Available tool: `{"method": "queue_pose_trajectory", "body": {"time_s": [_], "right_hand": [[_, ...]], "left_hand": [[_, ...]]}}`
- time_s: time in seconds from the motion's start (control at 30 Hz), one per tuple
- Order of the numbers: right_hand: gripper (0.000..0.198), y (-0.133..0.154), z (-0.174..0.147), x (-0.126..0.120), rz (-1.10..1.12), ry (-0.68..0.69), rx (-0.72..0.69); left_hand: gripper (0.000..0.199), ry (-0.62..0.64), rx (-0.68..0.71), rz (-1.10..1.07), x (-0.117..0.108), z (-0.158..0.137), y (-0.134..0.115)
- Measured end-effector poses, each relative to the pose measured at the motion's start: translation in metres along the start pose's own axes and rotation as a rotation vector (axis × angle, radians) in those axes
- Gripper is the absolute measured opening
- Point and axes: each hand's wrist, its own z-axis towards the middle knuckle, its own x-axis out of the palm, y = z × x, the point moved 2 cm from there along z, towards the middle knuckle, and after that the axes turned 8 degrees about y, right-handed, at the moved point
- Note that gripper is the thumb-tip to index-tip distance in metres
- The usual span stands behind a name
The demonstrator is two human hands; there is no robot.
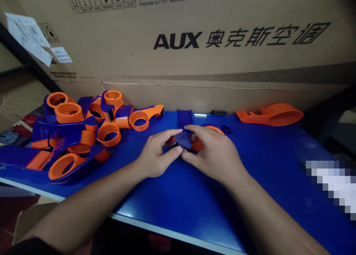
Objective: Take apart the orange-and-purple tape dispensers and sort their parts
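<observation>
Both hands meet over the middle of the table around one blue-and-orange plastic tape dispenser (183, 140). My left hand (160, 153) pinches its left end between thumb and fingers. From the other side, my right hand (215, 151) curls round the orange part, covering most of it. An orange ring edge (214, 129) shows just behind the right knuckles. Beyond the fingers lies a flat blue plastic piece (185, 117), and a small dark blue piece (226, 129) is just right of the right hand.
A pile of orange and blue tape dispensers (68, 114) covers the table's left side. At the back right lies an orange dispenser body (274, 114). A silver strip (200, 115) and a black piece (219, 113) sit near the large cardboard box (178, 62) behind the blue table (155, 199).
</observation>
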Motion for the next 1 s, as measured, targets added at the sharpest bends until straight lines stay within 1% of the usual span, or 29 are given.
{"method": "queue_pose_trajectory", "body": {"time_s": [0.07,0.17,0.27,0.33,0.47,0.57,0.67,0.77,0.87,1.0], "right_hand": [[0.053,-0.003,0.000,-0.001,-0.018,0.007,0.016],[0.053,-0.005,0.000,-0.001,-0.069,0.008,0.025],[0.053,-0.002,0.000,0.001,-0.124,0.016,0.027],[0.053,0.000,-0.001,0.004,-0.141,0.033,0.031],[0.057,0.004,-0.001,0.009,-0.141,0.073,0.028],[0.056,0.004,-0.002,0.009,-0.106,0.098,0.004],[0.052,0.002,-0.003,0.005,-0.056,0.092,-0.008],[0.042,0.001,-0.004,-0.002,-0.054,0.051,-0.023],[0.034,0.000,-0.004,-0.007,-0.113,-0.017,-0.060],[0.028,-0.003,-0.002,-0.007,-0.151,-0.056,-0.153]], "left_hand": [[0.047,-0.041,0.046,0.168,0.000,-0.001,0.001],[0.044,-0.084,0.103,0.307,0.001,-0.001,0.001],[0.042,-0.111,0.092,0.359,0.004,0.000,0.001],[0.044,-0.126,0.091,0.423,0.006,0.000,0.000],[0.048,-0.114,0.065,0.558,0.008,-0.001,-0.001],[0.043,-0.090,0.034,0.624,0.005,0.001,-0.001],[0.042,-0.071,0.074,0.674,0.001,0.003,-0.001],[0.042,-0.053,0.133,0.701,-0.001,0.005,-0.002],[0.042,-0.050,0.149,0.721,-0.001,0.004,-0.001],[0.041,-0.036,0.165,0.737,0.001,0.003,-0.004]]}}
